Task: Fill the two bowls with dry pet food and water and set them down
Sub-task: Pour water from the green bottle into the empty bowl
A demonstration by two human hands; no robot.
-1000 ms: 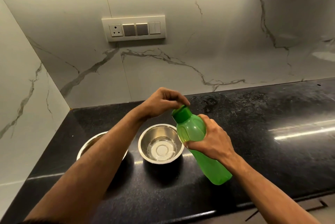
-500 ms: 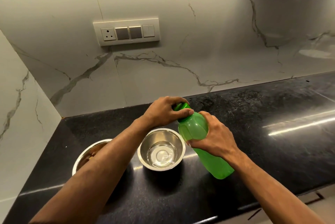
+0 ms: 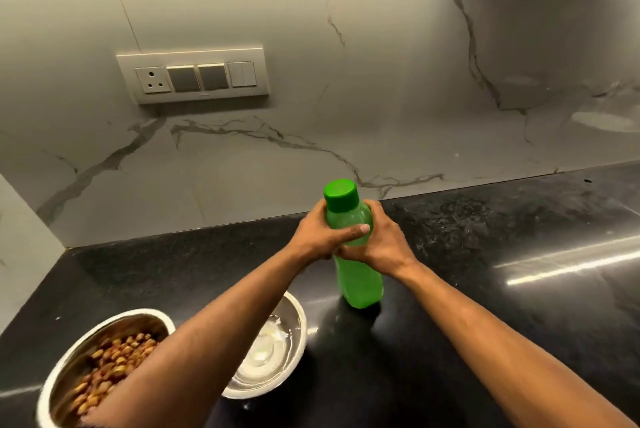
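**Two bowls filled, bottle capped again**

Black countertop (image 3: 485,289) carries everything. At seven o'clock sits the food bowl (image 3: 69,358), heaped with kibble; beside it the water bowl (image 3: 291,334) holds water. Toward twelve stands the green bottle (image 3: 360,282), upright now, its cap (image 3: 340,195) back on after a moment's twisting. Left hand (image 3: 320,233) and right hand (image 3: 381,240) both grasp its shoulder. Filling looks finished; setting down remains.

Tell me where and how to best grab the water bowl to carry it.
Take the water bowl by its flared rim, both hands on opposite sides, from above. It is round, shallow, smooth steel, holding water, so a level two-sided hold should limit spilling. The left forearm covers its left edge.
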